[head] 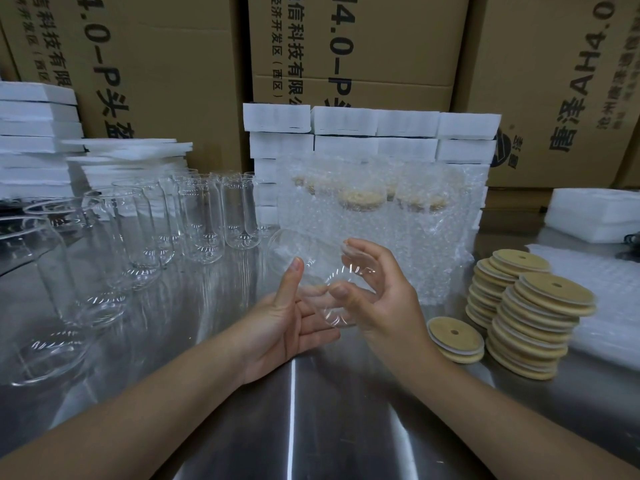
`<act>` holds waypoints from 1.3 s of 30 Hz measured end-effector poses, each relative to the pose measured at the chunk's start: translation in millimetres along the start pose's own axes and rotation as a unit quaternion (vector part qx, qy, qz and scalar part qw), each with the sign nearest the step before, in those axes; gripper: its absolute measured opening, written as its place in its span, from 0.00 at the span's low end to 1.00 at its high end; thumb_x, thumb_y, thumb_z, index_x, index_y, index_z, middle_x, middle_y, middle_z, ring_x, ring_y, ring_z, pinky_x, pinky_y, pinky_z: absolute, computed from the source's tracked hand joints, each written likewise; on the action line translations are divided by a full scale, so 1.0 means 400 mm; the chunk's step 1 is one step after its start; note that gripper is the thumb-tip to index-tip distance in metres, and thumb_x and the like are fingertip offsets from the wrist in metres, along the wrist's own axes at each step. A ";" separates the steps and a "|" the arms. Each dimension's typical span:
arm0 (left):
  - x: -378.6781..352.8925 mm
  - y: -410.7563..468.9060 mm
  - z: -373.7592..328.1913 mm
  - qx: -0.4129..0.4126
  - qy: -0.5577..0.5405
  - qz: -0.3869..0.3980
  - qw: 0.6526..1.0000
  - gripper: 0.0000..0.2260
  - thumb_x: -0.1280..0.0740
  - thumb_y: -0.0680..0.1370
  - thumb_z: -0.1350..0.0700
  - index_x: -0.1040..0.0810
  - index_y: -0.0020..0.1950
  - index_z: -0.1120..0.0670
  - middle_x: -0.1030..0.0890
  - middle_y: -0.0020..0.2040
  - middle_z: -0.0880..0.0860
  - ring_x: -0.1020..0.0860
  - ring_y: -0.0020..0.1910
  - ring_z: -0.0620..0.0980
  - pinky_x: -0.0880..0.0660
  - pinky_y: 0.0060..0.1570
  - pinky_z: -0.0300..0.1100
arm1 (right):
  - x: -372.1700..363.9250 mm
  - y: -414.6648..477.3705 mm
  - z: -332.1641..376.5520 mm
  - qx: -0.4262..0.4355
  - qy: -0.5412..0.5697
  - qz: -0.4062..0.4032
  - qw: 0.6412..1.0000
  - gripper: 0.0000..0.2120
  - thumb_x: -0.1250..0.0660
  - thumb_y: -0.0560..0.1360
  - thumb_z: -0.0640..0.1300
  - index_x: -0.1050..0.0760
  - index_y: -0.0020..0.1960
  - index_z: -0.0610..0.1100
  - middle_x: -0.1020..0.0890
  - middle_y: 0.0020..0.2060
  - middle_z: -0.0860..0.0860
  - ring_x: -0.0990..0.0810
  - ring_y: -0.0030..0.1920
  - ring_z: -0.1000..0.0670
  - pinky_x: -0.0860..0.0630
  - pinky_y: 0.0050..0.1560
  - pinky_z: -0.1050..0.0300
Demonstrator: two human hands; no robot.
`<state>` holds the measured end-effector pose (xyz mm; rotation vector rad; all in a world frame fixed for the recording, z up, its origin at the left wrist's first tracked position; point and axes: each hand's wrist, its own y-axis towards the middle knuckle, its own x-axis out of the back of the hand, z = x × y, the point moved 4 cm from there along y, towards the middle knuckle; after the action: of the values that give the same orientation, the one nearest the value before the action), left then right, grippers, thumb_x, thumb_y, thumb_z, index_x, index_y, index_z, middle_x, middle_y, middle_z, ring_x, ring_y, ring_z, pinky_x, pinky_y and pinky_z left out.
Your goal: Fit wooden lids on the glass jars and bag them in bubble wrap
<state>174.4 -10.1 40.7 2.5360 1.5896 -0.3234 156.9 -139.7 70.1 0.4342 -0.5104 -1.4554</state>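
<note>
jar [311, 265] is held tilted above the counter [311, 427], mouth away and leftward, base toward the palms. it is cradled on the straight-fingered left hand [277, 323] and gripped by the curled right hand [384, 299]. lids [533, 327] are stacked nearer the right hand.

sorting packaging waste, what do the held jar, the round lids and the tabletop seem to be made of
Jar: clear glass, glossy; the bubble wrap shows through it and its curves glint.
Lids: pale matte wood, possibly bamboo, each with a whitish rim layer, maybe a seal.
Tabletop: brushed metal, probably stainless steel, given its streaky reflections.
</note>
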 end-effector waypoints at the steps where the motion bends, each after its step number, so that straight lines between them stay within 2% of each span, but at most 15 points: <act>1: -0.001 0.001 0.001 0.002 0.001 0.002 1.000 0.43 0.44 0.65 0.30 0.31 0.71 0.57 0.19 0.61 0.58 0.18 0.53 0.51 0.22 0.49 0.42 | 0.001 0.000 0.003 0.003 0.002 -0.004 1.000 0.38 0.25 0.53 0.70 0.29 0.58 0.57 0.24 0.60 0.57 0.25 0.57 0.68 0.24 0.56 0.65; 2: -0.003 0.000 0.001 0.004 0.004 0.006 1.000 0.43 0.45 0.66 0.30 0.32 0.71 0.58 0.19 0.61 0.58 0.18 0.53 0.52 0.23 0.49 0.43 | 0.000 0.000 0.004 0.006 0.000 -0.009 1.000 0.37 0.26 0.54 0.71 0.29 0.58 0.57 0.23 0.59 0.57 0.25 0.58 0.67 0.25 0.56 0.67; 5: -0.007 0.000 0.001 0.018 0.012 0.017 1.000 0.44 0.47 0.67 0.29 0.33 0.73 0.59 0.20 0.63 0.57 0.19 0.54 0.51 0.22 0.46 0.41 | 0.001 0.003 0.005 0.007 -0.003 -0.021 1.000 0.25 0.28 0.62 0.62 0.28 0.56 0.57 0.22 0.56 0.57 0.24 0.59 0.64 0.23 0.54 0.64; 6: -0.008 0.000 0.002 0.023 0.012 0.019 0.999 0.44 0.48 0.67 0.29 0.33 0.73 0.59 0.20 0.63 0.57 0.19 0.54 0.50 0.22 0.44 0.40 | 0.002 0.003 0.005 0.007 -0.001 -0.024 1.000 0.24 0.29 0.63 0.63 0.28 0.56 0.57 0.22 0.55 0.58 0.23 0.58 0.63 0.22 0.52 0.64; 9: -0.012 0.001 0.002 0.031 0.005 0.025 0.999 0.45 0.46 0.65 0.28 0.34 0.73 0.57 0.19 0.62 0.56 0.18 0.54 0.50 0.22 0.40 0.39 | 0.002 0.002 0.012 0.010 0.030 -0.024 0.999 0.28 0.30 0.63 0.65 0.28 0.57 0.52 0.22 0.56 0.53 0.18 0.47 0.64 0.24 0.41 0.71; 12: -0.011 0.001 0.003 0.029 0.012 0.015 0.999 0.39 0.43 0.60 0.27 0.32 0.62 0.51 0.17 0.58 0.53 0.17 0.52 0.49 0.21 0.38 0.39 | 0.003 0.001 0.015 0.011 0.054 -0.030 0.998 0.29 0.36 0.63 0.66 0.27 0.57 0.50 0.21 0.55 0.53 0.18 0.41 0.65 0.23 0.37 0.69; 14: -0.010 0.000 0.003 0.029 0.018 0.014 0.999 0.35 0.42 0.59 0.27 0.32 0.57 0.49 0.16 0.57 0.52 0.17 0.53 0.49 0.21 0.39 0.38 | 0.006 0.002 0.012 0.006 0.053 -0.036 0.998 0.28 0.38 0.64 0.67 0.26 0.56 0.51 0.21 0.54 0.55 0.17 0.41 0.63 0.22 0.37 0.68; 16: -0.009 0.000 0.003 0.028 0.019 0.019 0.999 0.34 0.42 0.59 0.26 0.32 0.56 0.48 0.17 0.58 0.51 0.17 0.54 0.49 0.21 0.39 0.38 | 0.010 0.003 0.008 0.001 0.049 -0.048 0.998 0.25 0.39 0.67 0.67 0.25 0.55 0.52 0.20 0.54 0.54 0.17 0.44 0.62 0.22 0.39 0.67; 19: -0.009 -0.001 0.004 0.028 0.021 0.027 0.999 0.35 0.42 0.60 0.26 0.32 0.57 0.48 0.17 0.59 0.51 0.17 0.55 0.49 0.21 0.40 0.38 | 0.015 0.004 0.002 -0.003 0.043 -0.065 0.997 0.27 0.42 0.67 0.70 0.23 0.54 0.52 0.19 0.53 0.54 0.19 0.51 0.61 0.22 0.41 0.68; 25: -0.003 0.002 0.006 0.026 0.015 0.017 0.999 0.39 0.42 0.60 0.27 0.33 0.63 0.50 0.17 0.58 0.49 0.17 0.54 0.50 0.21 0.40 0.38 | 0.017 0.007 -0.002 0.002 0.022 -0.086 0.996 0.27 0.47 0.69 0.70 0.23 0.54 0.53 0.18 0.52 0.56 0.20 0.54 0.59 0.22 0.49 0.64; 30: 0.005 0.007 0.011 0.010 0.010 0.008 1.000 0.48 0.42 0.63 0.29 0.43 0.76 0.55 0.17 0.58 0.49 0.16 0.52 0.51 0.21 0.39 0.39 | 0.016 0.010 -0.001 0.000 0.037 -0.094 0.995 0.23 0.50 0.75 0.61 0.23 0.54 0.48 0.18 0.54 0.54 0.20 0.56 0.59 0.23 0.56 0.61; 35: 0.006 0.007 0.010 0.001 0.017 0.010 1.000 0.49 0.43 0.63 0.29 0.46 0.78 0.52 0.17 0.59 0.47 0.16 0.51 0.49 0.21 0.39 0.38 | 0.020 0.010 0.004 -0.004 0.055 -0.110 0.992 0.20 0.49 0.76 0.57 0.24 0.52 0.47 0.18 0.53 0.53 0.19 0.55 0.58 0.24 0.54 0.64; 39: 0.005 0.009 0.009 -0.020 -0.005 -0.002 1.000 0.46 0.43 0.63 0.29 0.45 0.78 0.48 0.18 0.60 0.45 0.16 0.51 0.50 0.21 0.37 0.39 | 0.022 0.016 0.001 -0.015 0.046 -0.104 0.993 0.13 0.47 0.83 0.45 0.24 0.50 0.50 0.17 0.51 0.56 0.20 0.56 0.59 0.24 0.55 0.63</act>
<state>178.2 -10.8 36.8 2.4990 1.5806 -0.3003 162.2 -147.9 74.6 0.5400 -0.3776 -1.6334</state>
